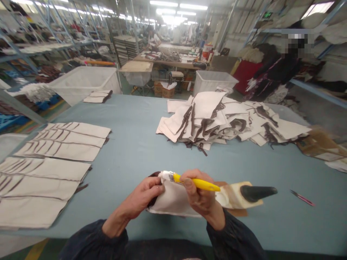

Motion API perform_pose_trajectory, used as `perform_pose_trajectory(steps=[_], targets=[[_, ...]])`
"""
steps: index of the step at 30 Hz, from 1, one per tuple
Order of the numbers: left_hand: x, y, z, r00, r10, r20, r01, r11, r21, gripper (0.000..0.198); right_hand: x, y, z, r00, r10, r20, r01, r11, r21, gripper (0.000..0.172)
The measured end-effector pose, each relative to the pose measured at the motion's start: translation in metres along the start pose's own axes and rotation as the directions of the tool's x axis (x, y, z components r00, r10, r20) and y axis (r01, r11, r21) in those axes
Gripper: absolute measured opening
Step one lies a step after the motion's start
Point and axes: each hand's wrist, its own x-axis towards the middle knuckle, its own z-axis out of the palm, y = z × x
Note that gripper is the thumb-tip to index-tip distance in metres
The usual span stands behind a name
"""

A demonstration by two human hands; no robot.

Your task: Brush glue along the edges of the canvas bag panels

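Observation:
In my right hand (199,193) is a paintbrush (202,183) with a yellow handle. Its white-coated bristles touch the upper left corner of a cream fabric piece (173,200) with dark brown edging. My left hand (143,195) grips that piece at its left edge, thumb on top. Part of the fabric is hidden under my right hand. Just right of it lies a cream, stained container (233,196) with white stuff at its mouth, on brown card. A dark, tapered object (257,193) rests on it.
A loose heap of cream pieces with brown strips (208,115) covers the far right of the blue-green table (127,130). Neat overlapping stacks (62,141) lie at left. Thread snips (302,198) are at right. White bins (86,81) stand beyond; a person (282,72) is at right.

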Motion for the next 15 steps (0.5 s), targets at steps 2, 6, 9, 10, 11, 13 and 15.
perform_pose_trajectory(steps=[2,6,9,10,11,13,15], targets=[[-0.001,0.000,0.000,1.000,0.010,-0.006,-0.010,1.000,0.009,0.036,-0.003,0.001,-0.003,1.000,0.024,-0.011,-0.024,1.000,-0.001,0.037],[-0.002,-0.002,0.002,1.000,0.002,-0.020,-0.001,0.999,0.041,0.033,-0.011,-0.001,-0.013,0.999,0.043,0.026,-0.043,0.999,0.000,0.033],[-0.002,-0.004,0.007,1.000,-0.003,-0.010,0.004,0.998,0.069,0.036,-0.006,-0.005,-0.010,0.998,-0.041,0.045,0.042,0.999,-0.024,0.036],[-0.002,-0.004,0.009,1.000,-0.001,-0.006,0.002,0.997,0.076,0.037,-0.003,-0.006,-0.008,0.997,-0.071,0.027,0.072,0.997,-0.029,0.037],[-0.002,-0.004,0.010,1.000,0.004,-0.004,-0.004,0.997,0.082,0.038,-0.001,-0.007,-0.006,0.995,-0.100,0.007,0.100,0.995,-0.030,0.036],[-0.001,-0.003,0.012,1.000,0.027,0.002,-0.027,0.994,0.109,0.038,-0.001,-0.006,-0.004,0.990,-0.141,-0.019,0.140,0.990,-0.030,0.033],[-0.001,-0.003,0.013,0.997,0.079,0.017,-0.081,0.983,0.166,0.036,-0.009,-0.003,-0.008,0.994,-0.097,-0.041,0.095,0.995,-0.037,0.030]])
